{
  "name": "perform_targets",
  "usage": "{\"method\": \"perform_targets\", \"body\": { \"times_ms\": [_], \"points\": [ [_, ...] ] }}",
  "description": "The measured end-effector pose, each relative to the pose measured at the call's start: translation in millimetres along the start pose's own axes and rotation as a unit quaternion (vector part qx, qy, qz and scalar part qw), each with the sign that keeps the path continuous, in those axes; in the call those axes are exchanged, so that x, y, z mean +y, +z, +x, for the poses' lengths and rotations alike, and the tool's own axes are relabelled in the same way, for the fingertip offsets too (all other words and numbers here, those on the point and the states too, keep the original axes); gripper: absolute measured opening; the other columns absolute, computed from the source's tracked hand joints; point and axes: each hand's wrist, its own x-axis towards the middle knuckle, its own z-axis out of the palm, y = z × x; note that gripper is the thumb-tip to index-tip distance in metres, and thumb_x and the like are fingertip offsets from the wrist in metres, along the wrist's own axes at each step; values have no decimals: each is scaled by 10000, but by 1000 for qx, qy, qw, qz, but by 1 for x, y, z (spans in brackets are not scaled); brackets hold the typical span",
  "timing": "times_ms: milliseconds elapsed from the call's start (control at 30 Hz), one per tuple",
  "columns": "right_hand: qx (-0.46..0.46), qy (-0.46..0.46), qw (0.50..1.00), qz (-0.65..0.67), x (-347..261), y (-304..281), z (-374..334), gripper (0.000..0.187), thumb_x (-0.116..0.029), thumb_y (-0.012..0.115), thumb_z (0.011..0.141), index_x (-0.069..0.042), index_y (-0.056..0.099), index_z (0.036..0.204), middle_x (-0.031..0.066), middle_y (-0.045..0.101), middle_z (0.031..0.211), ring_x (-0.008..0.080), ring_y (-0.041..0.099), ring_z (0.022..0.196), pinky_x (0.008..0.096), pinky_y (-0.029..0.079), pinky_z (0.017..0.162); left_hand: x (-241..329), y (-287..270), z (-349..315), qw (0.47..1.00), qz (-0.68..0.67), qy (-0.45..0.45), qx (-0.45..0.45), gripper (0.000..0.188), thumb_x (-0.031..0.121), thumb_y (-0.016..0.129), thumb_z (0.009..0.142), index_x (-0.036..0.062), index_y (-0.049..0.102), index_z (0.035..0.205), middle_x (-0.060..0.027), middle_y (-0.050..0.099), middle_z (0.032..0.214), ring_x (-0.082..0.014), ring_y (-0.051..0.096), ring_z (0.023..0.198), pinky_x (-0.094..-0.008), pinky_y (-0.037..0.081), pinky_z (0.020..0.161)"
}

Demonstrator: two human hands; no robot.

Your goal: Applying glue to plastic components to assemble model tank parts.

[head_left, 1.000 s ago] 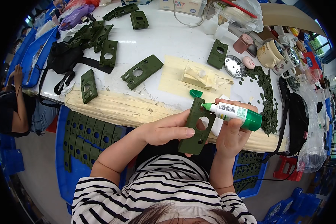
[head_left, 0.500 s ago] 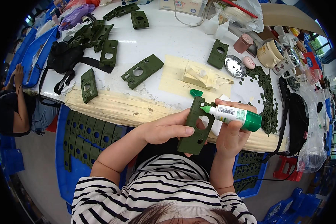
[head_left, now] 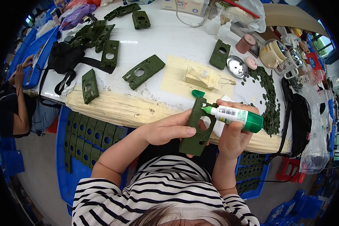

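Observation:
My left hand (head_left: 169, 130) is closed around a dark green plastic tank hull part (head_left: 194, 140), its thumb lying along the face. The part is tilted upright and has one large round hole and smaller openings. In my right hand (head_left: 233, 140) is a white and green glue bottle (head_left: 237, 117), lying nearly sideways. Its green nozzle tip touches or nearly touches the upper end of the part, by a small opening. A green cap (head_left: 198, 94) rests on the table just beyond the part.
Similar green parts (head_left: 144, 71) lie about the white table (head_left: 154, 37). Many small green pieces (head_left: 271, 109) are heaped at the right, near a round metal lid (head_left: 237, 67) and a cream mug (head_left: 272, 54). Below the padded edge, a blue tray (head_left: 69, 184) holds rows of hulls. Another person's hands (head_left: 20, 71) show far left.
My hands, the part and the bottle stay almost still; the bottle has dipped very slightly. At the far left, the other person's hands have moved apart.

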Motion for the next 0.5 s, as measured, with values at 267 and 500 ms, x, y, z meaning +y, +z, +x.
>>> {"method": "perform_targets", "body": {
  "times_ms": [267,500],
  "points": [
    [18,27,999,9,-2,-1,-1,469,-409,571,887,14,438,1041,189,601,960,282,619,910,385,503,822,2,1,0,1000,-7,-4,5,719,370,503,879,20,149,1398,-240,492,1094,-285,584,953,-360,558,656],
    [87,100,973,190,-9,-15,7,446,-479,481,911,-79,442,1105,147,595,988,240,606,843,319,484,728,0,1,1,999,-31,43,-14,518,257,449,949,16,212,1342,-146,482,1079,-207,607,791,-317,524,671]
  ]
}}
